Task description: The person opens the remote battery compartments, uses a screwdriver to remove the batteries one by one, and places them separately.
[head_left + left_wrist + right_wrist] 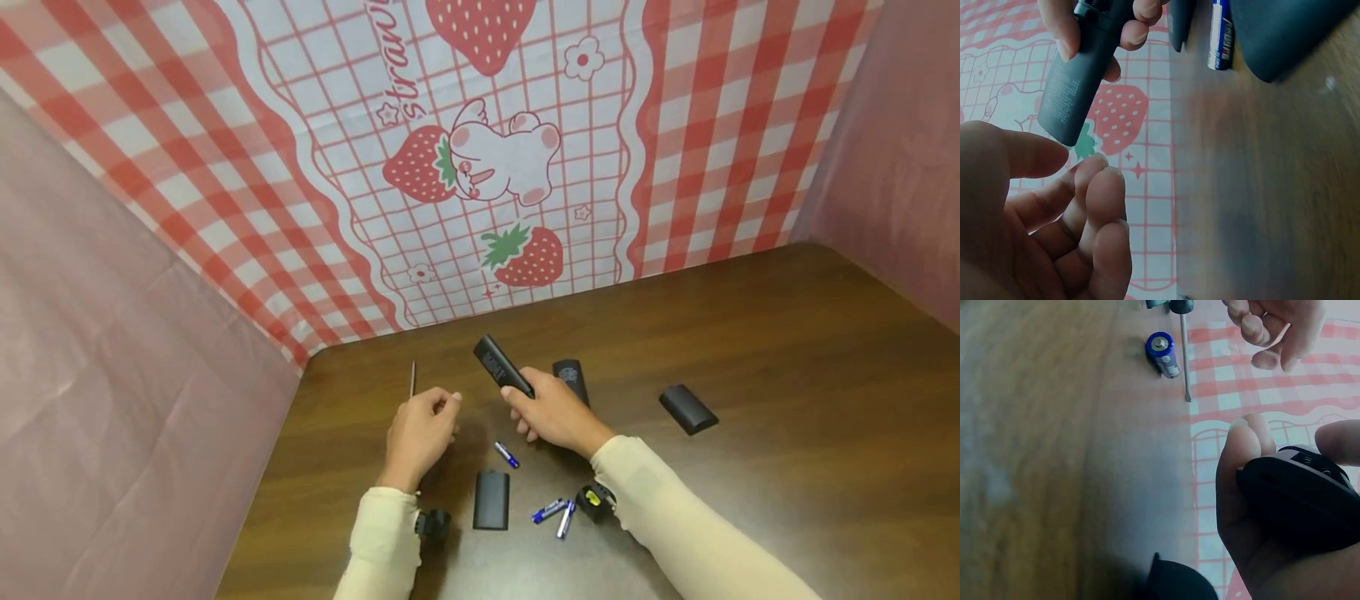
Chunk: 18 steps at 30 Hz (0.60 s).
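My right hand [555,408] grips a black remote control [501,365] by one end, its far end tilted up above the table. In the right wrist view, metal springs show in the uncovered battery compartment of this remote control [1300,503]. Small print marks its back in the left wrist view. My left hand [422,429] hovers just left of it, empty, fingers loosely bent and fingertips close to the remote's end in the left wrist view. Behind the left hand lies a screwdriver [1185,356], its metal shaft pointing away. A blue and silver battery [506,454] lies between the hands.
A second black remote control [568,377] lies partly hidden behind the right hand. Two black covers rest on the wooden table [787,350], a near cover [491,502] and a right cover [688,408]. Two more batteries [550,510] lie near the right wrist. A checkered cloth [705,150] stands behind.
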Available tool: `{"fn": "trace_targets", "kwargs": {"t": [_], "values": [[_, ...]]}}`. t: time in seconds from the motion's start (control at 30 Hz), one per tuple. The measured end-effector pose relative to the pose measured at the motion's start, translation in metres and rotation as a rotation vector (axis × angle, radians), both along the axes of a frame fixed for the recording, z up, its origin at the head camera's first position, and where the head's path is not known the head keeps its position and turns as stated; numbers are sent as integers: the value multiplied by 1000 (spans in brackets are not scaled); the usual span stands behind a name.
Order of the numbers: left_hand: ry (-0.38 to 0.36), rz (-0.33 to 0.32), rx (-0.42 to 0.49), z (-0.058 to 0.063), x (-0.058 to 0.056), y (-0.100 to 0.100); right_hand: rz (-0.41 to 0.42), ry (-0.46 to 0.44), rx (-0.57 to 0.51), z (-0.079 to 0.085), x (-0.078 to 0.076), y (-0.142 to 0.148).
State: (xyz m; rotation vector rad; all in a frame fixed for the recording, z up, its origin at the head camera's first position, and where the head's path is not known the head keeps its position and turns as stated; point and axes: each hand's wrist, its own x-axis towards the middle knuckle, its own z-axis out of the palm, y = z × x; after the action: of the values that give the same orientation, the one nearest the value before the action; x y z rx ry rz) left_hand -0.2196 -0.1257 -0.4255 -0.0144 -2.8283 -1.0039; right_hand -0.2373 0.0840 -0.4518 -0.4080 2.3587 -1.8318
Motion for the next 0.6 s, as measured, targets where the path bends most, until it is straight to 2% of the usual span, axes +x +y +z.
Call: {"fn": "trace_targets", "kwargs": {"t": [0.3, 0.6], "values": [[-8, -16, 95, -2, -6, 7, 10, 25, -5, 4, -3, 1], [-27, -45, 159, -10, -5, 14, -4, 7, 9, 2, -3, 2]]}}
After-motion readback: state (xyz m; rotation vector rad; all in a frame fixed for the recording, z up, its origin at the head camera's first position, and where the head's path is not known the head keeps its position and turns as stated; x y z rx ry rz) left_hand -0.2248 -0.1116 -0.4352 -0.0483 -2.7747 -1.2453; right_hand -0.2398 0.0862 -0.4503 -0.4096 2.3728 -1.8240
